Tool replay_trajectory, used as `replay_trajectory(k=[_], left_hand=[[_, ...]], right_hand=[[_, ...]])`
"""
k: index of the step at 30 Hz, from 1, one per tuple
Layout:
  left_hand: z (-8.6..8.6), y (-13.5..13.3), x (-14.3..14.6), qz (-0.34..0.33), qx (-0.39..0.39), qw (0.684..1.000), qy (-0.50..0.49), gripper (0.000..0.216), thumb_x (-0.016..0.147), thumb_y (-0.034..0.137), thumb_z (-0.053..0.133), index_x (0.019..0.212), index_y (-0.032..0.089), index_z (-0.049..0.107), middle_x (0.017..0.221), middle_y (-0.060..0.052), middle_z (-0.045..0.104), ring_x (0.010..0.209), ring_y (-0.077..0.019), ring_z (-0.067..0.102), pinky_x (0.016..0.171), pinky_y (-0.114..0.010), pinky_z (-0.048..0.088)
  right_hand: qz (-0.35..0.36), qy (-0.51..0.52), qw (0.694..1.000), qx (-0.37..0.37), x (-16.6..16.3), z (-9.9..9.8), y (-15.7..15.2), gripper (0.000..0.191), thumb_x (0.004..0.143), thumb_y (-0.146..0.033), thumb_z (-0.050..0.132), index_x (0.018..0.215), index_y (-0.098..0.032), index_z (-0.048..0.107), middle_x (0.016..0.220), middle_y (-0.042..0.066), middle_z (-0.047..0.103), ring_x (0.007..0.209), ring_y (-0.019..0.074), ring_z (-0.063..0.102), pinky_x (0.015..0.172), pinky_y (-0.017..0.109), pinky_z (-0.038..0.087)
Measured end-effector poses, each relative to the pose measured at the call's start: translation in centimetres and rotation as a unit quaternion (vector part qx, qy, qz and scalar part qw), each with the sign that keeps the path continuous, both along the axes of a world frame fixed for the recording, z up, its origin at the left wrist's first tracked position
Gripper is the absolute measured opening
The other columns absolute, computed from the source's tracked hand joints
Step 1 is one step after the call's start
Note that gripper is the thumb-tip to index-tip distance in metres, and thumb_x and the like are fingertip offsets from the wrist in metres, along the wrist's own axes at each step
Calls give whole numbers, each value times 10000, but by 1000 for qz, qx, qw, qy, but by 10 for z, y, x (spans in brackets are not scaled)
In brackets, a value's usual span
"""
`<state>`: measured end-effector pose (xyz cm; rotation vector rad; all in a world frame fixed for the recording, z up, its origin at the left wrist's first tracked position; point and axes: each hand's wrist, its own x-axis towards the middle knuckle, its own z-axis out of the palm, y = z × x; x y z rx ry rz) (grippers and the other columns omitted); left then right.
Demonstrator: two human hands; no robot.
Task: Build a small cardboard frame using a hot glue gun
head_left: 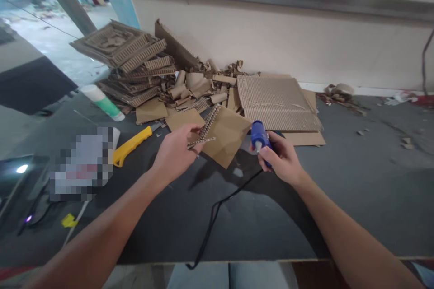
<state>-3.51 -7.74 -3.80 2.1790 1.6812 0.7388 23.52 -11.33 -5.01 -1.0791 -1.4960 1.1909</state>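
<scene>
My left hand (179, 151) is closed on a folded cardboard piece (225, 137), which shows its corrugated edge and is held above the dark table. In my right hand (281, 158) is a blue glue gun (259, 133), its metal nozzle angled down and toward me. A black cord (217, 207) runs from the glue gun across the table to the front edge. The nozzle and the cardboard are apart. Left of my left hand lies a yellow-handled saw or knife (134, 144), its blade toward the cardboard scraps.
Behind my hands lie torn cardboard scraps (193, 83) and a corrugated sheet (271, 99). A stack of cardboard frames (122, 54) rises at back left. A white and green tube (101, 101), a blurred-out box (84, 162) and a yellow scrap (69, 220) are on the left.
</scene>
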Motion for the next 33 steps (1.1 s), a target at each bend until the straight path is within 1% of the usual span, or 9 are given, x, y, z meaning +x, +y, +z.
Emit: replay_trajectory(k=[3,7,9,12,15,18,23,28,33], left_hand=[[-2,5,-5,-5,23,999,23,300,851,276,621,1149,249,627,1134,-37,720,889,-240,702,773,-339,528],[-10,9,-8,-50,15,998,35,318,877,234,585,1191,265,625,1091,-34,740,925,-245,712,776,-335,545],[-16,10,-6,-96,24,995,29,369,880,160,530,1222,268,615,1128,-44,728,1010,-243,699,780,-321,555],[-22,11,-4,-154,95,983,-10,401,894,109,458,1235,255,609,1270,-75,652,1128,-220,651,836,-308,562],[-25,12,-4,-170,155,972,-41,359,907,112,451,1190,242,630,1284,-86,626,1120,-200,649,893,-320,562],[-24,13,-6,-176,159,971,-36,363,885,79,441,1150,229,639,1252,-83,638,1089,-197,659,900,-331,563],[-15,9,-5,-102,151,982,-52,349,837,49,462,1089,209,642,1120,-76,708,1054,-202,666,886,-306,542],[-5,5,-2,-48,129,990,-43,355,801,28,440,1031,204,645,996,-46,742,799,-156,690,719,-236,518],[1,3,-3,7,116,990,-83,142,946,228,474,990,204,607,876,-23,745,458,-91,477,503,-223,404]], right_hand=[[-43,25,998,41,-1,-3,-2,271,892,-476,621,885,-219,535,614,-60,508,426,66,458,383,205,336],[-116,69,988,69,-5,-4,1,244,910,-458,600,886,-224,532,726,-43,535,428,44,452,388,207,337],[-136,82,985,67,-6,-4,3,238,911,-457,597,906,-228,533,739,-45,517,435,42,453,396,209,348],[-151,80,983,59,-6,-5,7,241,899,-459,616,924,-236,529,717,-54,496,440,49,449,395,208,348],[-155,57,985,46,-7,-6,7,271,877,-480,640,898,-238,518,660,-66,479,433,59,447,382,205,333],[-147,18,989,7,-8,-8,7,320,869,-526,630,861,-235,497,575,-80,456,417,71,435,383,208,331],[-131,-112,984,-35,-7,-17,8,380,856,-590,608,874,-221,517,569,-60,491,465,101,482,438,236,374],[-151,-231,961,-26,-4,-19,10,442,856,-648,550,853,-206,534,667,4,589,558,144,537,503,270,399],[-136,-290,947,-16,-8,-8,7,407,861,-616,547,822,-211,532,663,16,609,604,170,577,572,292,411]])
